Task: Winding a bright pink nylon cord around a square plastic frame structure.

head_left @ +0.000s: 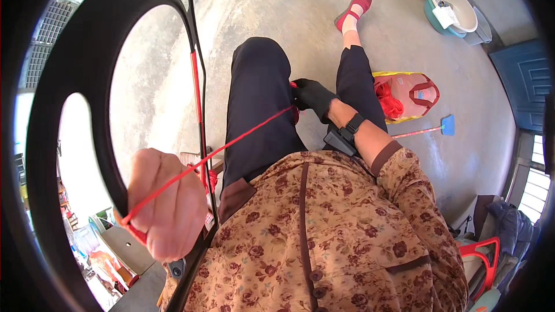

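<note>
Counting: 1 red cord [243, 134], 1 black frame [69, 69] w/ two big openings, 2 hands. My left hand [166, 203] is fisted tight on the cord, just beside the frame's inner rim. Cord runs taut from that fist, away from the frame, across my lap to my right hand [311, 96], black-gloved, fingers curled shut, pinching the cord's far end, well apart from the frame.

red cord [243, 133], frame centre | black ring frame [75, 81], left | black glove on right hand [312, 97] | tan blouse [324, 231], dark-red floral print, lower centre | teal basin [457, 11], upper right
</note>
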`<action>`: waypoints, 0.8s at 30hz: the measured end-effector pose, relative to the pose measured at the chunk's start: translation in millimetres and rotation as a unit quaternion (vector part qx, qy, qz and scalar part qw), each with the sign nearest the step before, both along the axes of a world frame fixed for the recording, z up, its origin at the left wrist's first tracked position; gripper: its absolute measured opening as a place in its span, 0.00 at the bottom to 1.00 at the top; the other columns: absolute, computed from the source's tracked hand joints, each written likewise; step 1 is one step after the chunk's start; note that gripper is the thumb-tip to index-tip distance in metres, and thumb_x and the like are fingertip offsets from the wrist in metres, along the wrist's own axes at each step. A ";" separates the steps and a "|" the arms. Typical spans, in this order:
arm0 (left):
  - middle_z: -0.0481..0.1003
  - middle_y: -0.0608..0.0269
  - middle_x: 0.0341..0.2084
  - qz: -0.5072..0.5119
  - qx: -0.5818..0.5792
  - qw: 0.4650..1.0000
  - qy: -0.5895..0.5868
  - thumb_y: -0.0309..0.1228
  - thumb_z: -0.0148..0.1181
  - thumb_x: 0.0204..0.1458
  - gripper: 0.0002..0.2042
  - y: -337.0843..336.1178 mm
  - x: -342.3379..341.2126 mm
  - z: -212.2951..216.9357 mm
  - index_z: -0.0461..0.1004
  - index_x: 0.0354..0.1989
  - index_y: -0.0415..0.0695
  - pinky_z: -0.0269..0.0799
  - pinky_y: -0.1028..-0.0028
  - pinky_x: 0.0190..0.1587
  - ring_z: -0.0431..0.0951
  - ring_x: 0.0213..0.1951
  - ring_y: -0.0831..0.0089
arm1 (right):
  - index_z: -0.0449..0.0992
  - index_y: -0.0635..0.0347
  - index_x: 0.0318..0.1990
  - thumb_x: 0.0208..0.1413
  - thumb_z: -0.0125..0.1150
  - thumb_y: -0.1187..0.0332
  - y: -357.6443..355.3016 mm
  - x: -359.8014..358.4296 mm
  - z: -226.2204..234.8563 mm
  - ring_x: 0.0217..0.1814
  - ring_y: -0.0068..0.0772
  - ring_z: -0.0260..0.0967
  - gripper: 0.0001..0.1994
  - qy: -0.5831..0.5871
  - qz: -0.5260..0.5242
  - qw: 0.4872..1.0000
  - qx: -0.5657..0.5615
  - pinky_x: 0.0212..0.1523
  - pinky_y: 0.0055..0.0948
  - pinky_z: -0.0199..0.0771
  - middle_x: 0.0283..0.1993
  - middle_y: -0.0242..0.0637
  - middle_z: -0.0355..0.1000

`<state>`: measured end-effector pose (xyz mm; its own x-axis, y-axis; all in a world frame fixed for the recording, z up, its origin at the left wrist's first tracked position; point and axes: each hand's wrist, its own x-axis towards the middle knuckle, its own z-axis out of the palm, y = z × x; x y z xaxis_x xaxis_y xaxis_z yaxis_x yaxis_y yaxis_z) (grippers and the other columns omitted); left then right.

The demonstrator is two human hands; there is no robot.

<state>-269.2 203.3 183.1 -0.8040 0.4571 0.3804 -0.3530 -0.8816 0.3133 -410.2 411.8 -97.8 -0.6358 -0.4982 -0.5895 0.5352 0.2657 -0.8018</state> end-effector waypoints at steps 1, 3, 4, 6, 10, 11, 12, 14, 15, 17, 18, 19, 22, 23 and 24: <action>0.76 0.43 0.22 0.002 0.013 1.000 0.006 0.18 0.54 0.56 0.02 0.3 -0.4 -1.9 0.68 0.34 0.34 0.78 0.66 0.22 0.77 0.25 0.57 | 0.74 0.64 0.49 0.55 0.59 0.62 4.4 -2.4 -0.7 0.32 0.29 0.73 0.18 0.015 0.000 1.000 0.003 0.34 0.29 0.75 0.37 0.39 0.76; 0.74 0.50 0.19 0.031 -0.026 0.999 -0.013 0.27 0.60 0.54 0.08 2.8 0.8 -7.8 0.65 0.32 0.39 0.75 0.70 0.19 0.75 0.21 0.63 | 0.75 0.63 0.48 0.54 0.62 0.61 15.5 -7.3 4.7 0.32 0.28 0.73 0.18 0.040 0.010 0.999 0.035 0.35 0.29 0.74 0.36 0.39 0.76; 0.72 0.54 0.17 0.066 -0.032 0.997 -0.036 0.31 0.61 0.54 0.11 5.6 2.0 -12.9 0.65 0.31 0.40 0.71 0.72 0.17 0.73 0.18 0.66 | 0.75 0.63 0.47 0.53 0.62 0.61 23.7 -9.2 8.8 0.32 0.27 0.73 0.18 0.091 0.012 0.995 0.047 0.35 0.29 0.74 0.35 0.38 0.76; 0.69 0.58 0.14 0.148 -0.178 0.965 -0.122 0.37 0.60 0.55 0.14 10.1 3.3 -24.2 0.64 0.29 0.41 0.65 0.75 0.13 0.69 0.13 0.71 | 0.76 0.63 0.45 0.52 0.64 0.60 43.1 -11.6 20.7 0.32 0.26 0.73 0.17 0.180 0.015 0.980 0.083 0.36 0.29 0.74 0.34 0.38 0.76; 0.76 0.58 0.19 0.098 -0.304 0.919 -0.232 0.29 0.60 0.56 0.05 26.6 -16.3 -74.9 0.71 0.33 0.43 0.71 0.78 0.19 0.74 0.17 0.74 | 0.77 0.62 0.47 0.49 0.67 0.64 76.9 -3.5 37.5 0.35 0.26 0.74 0.18 0.376 -0.039 0.917 0.126 0.39 0.27 0.73 0.35 0.39 0.77; 0.77 0.59 0.21 0.089 -0.345 0.904 -0.234 0.30 0.60 0.56 0.05 32.6 -21.0 -86.6 0.72 0.34 0.43 0.72 0.79 0.21 0.75 0.18 0.76 | 0.77 0.62 0.48 0.49 0.67 0.66 80.9 -1.8 39.0 0.38 0.28 0.75 0.18 0.300 -0.081 0.946 0.091 0.42 0.27 0.73 0.36 0.40 0.77; 0.78 0.60 0.23 0.078 -0.383 0.888 -0.242 0.31 0.61 0.57 0.06 37.9 -25.5 -97.0 0.73 0.34 0.43 0.73 0.80 0.23 0.76 0.19 0.78 | 0.77 0.62 0.48 0.49 0.66 0.66 83.6 -0.8 40.2 0.38 0.28 0.75 0.18 0.293 -0.094 0.945 0.110 0.42 0.27 0.73 0.36 0.40 0.77; 0.78 0.62 0.23 0.075 -0.432 0.868 -0.234 0.33 0.61 0.57 0.07 51.8 -26.0 -114.0 0.75 0.34 0.42 0.73 0.81 0.24 0.76 0.21 0.80 | 0.77 0.63 0.48 0.50 0.65 0.67 84.4 1.2 41.8 0.38 0.30 0.75 0.18 0.339 -0.102 0.931 0.091 0.42 0.28 0.73 0.37 0.40 0.77; 0.78 0.62 0.23 0.065 -0.445 0.860 -0.242 0.32 0.60 0.58 0.07 57.6 -24.5 -121.4 0.75 0.34 0.41 0.73 0.82 0.25 0.77 0.23 0.80 | 0.76 0.63 0.48 0.51 0.65 0.67 82.4 1.9 43.0 0.38 0.30 0.74 0.17 0.369 -0.098 0.920 0.084 0.42 0.28 0.73 0.37 0.40 0.77; 0.78 0.62 0.24 0.024 -0.440 0.858 -0.262 0.33 0.59 0.59 0.09 70.8 -19.8 -132.1 0.76 0.34 0.39 0.75 0.81 0.26 0.77 0.23 0.80 | 0.76 0.64 0.48 0.54 0.62 0.67 75.8 3.8 47.2 0.38 0.30 0.74 0.15 0.457 -0.058 0.884 0.076 0.40 0.28 0.73 0.38 0.40 0.76; 0.78 0.62 0.24 -0.017 -0.446 0.847 -0.287 0.33 0.59 0.59 0.09 74.7 -17.6 -134.6 0.76 0.35 0.39 0.75 0.81 0.27 0.77 0.23 0.79 | 0.76 0.64 0.48 0.55 0.61 0.67 72.4 6.1 50.8 0.38 0.29 0.73 0.14 0.424 -0.066 0.901 0.059 0.40 0.27 0.73 0.38 0.39 0.76; 0.78 0.62 0.24 -0.049 -0.459 0.840 -0.286 0.34 0.59 0.59 0.10 75.5 -16.8 -136.5 0.76 0.36 0.38 0.76 0.80 0.27 0.78 0.24 0.78 | 0.76 0.64 0.47 0.57 0.60 0.67 68.3 8.8 55.5 0.38 0.29 0.73 0.14 0.322 -0.100 0.942 0.002 0.39 0.26 0.73 0.39 0.38 0.76; 0.78 0.62 0.25 -0.047 -0.457 0.846 -0.272 0.35 0.59 0.59 0.11 73.2 -14.6 -138.1 0.76 0.39 0.38 0.77 0.81 0.27 0.78 0.24 0.78 | 0.74 0.63 0.48 0.61 0.56 0.65 59.0 23.3 74.1 0.38 0.24 0.72 0.13 -0.090 -0.163 0.952 -0.243 0.39 0.23 0.73 0.39 0.35 0.75; 0.78 0.62 0.25 -0.046 -0.472 0.837 -0.272 0.36 0.60 0.58 0.12 72.5 -13.3 -137.8 0.76 0.39 0.38 0.77 0.81 0.26 0.78 0.24 0.78 | 0.74 0.63 0.48 0.61 0.56 0.65 57.1 28.9 81.7 0.38 0.24 0.72 0.13 -0.150 -0.168 0.933 -0.282 0.39 0.23 0.73 0.39 0.35 0.75; 0.78 0.62 0.25 -0.042 -0.481 0.833 -0.270 0.36 0.60 0.58 0.12 71.3 -12.3 -137.9 0.76 0.40 0.38 0.77 0.81 0.26 0.78 0.24 0.78 | 0.74 0.63 0.49 0.61 0.55 0.66 55.5 33.2 89.3 0.38 0.23 0.72 0.13 -0.165 -0.175 0.936 -0.257 0.39 0.23 0.73 0.39 0.34 0.74</action>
<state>-281.5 274.7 45.2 -0.6886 0.4040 -0.6022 -0.7196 -0.2787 0.6360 -377.0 467.3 -8.5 -0.6390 -0.5655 -0.5214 0.7580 -0.3480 -0.5517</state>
